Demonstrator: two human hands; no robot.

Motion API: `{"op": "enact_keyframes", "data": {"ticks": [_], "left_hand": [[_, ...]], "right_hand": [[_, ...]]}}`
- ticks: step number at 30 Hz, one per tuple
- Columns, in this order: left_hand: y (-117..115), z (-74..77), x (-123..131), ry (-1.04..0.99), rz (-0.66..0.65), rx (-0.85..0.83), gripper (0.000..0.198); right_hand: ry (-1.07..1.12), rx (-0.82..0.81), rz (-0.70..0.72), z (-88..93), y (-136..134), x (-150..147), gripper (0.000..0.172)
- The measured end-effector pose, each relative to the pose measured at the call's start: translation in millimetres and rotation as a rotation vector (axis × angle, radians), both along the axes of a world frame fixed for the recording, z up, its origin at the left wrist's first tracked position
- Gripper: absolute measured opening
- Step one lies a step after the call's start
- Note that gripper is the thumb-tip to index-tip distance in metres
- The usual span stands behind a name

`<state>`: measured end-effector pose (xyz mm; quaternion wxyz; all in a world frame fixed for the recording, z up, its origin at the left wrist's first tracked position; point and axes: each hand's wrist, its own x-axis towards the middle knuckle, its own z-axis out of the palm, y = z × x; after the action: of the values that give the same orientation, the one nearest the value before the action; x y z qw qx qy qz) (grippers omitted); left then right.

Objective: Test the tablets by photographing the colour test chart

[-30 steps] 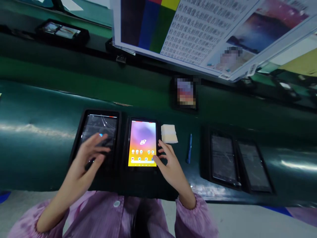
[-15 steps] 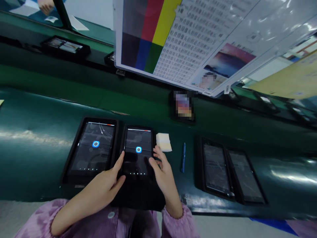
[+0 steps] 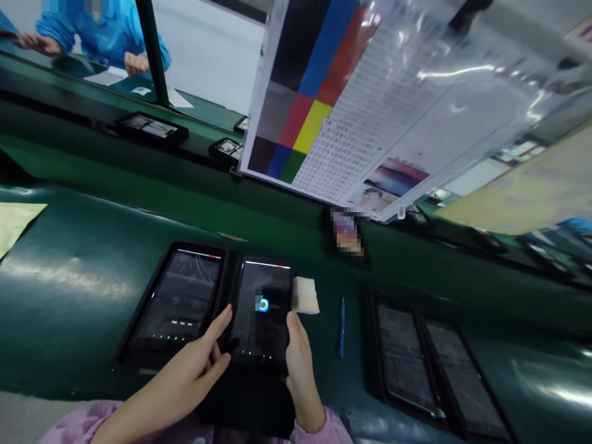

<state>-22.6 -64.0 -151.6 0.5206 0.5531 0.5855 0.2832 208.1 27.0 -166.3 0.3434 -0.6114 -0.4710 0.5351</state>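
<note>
In the head view, a black tablet (image 3: 271,330) with a round blue-and-white icon on its dark screen lies in front of me. My left hand (image 3: 197,367) is at its left edge, index finger stretched out and thumb apart. Along the right edge, my right hand (image 3: 300,364) grips the tablet, thumb uppermost; its other fingers are mostly hidden. A second black tablet (image 3: 185,296) lies left of the first, its dark screen showing small white marks. Just beyond my right thumb sits a cream-coloured block (image 3: 305,295), perhaps a sponge. A blue pen (image 3: 342,330) lies farther right.
Two dark-screened tablets (image 3: 404,348) lie side by side at the right of the green table (image 3: 74,277). A plastic-covered chart (image 3: 356,142) hangs ahead over a lit device (image 3: 346,237). Yellow paper (image 3: 18,222) is at left. Behind sits a person in a blue sleeve (image 3: 111,37).
My right hand's spread fingers have closed in on the tablet's right edge. The left tablet's round icon is gone. My view has tilted up, revealing more of the person opposite.
</note>
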Motion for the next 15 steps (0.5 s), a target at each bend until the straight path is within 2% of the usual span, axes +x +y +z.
{"op": "enact_keyframes", "data": {"ticks": [2, 4, 7, 9, 11, 13, 15], "left_hand": [[6, 2.9, -4, -0.015, 0.087, 0.120, 0.072], [19, 20.4, -9, 0.000, 0.145, 0.259, 0.070], [45, 71.4, -16, -0.044, 0.088, 0.424, 0.076], [59, 107.6, -16, -0.091, 0.022, 0.487, 0.088], [68, 132.2, -12, -0.114, 0.019, 0.579, 0.097], [72, 141.2, -6, -0.122, 0.073, 0.714, 0.096], [73, 139.2, -1, -0.136, 0.179, 0.800, 0.088]], "right_hand": [[0.028, -0.032, -0.117, 17.3, 2, 0, 0.088], [0.090, 0.029, -0.184, 41.1, 9, -2, 0.090], [0.153, 0.253, -0.253, 86.7, 25, -13, 0.089], [0.191, 0.418, -0.256, 119.4, 33, -23, 0.086], [0.225, 0.558, -0.243, 147.3, 34, -34, 0.082], [0.247, 0.631, -0.258, 164.6, 30, -45, 0.077], [0.286, 0.624, -0.340, 169.7, 23, -55, 0.071]]}}
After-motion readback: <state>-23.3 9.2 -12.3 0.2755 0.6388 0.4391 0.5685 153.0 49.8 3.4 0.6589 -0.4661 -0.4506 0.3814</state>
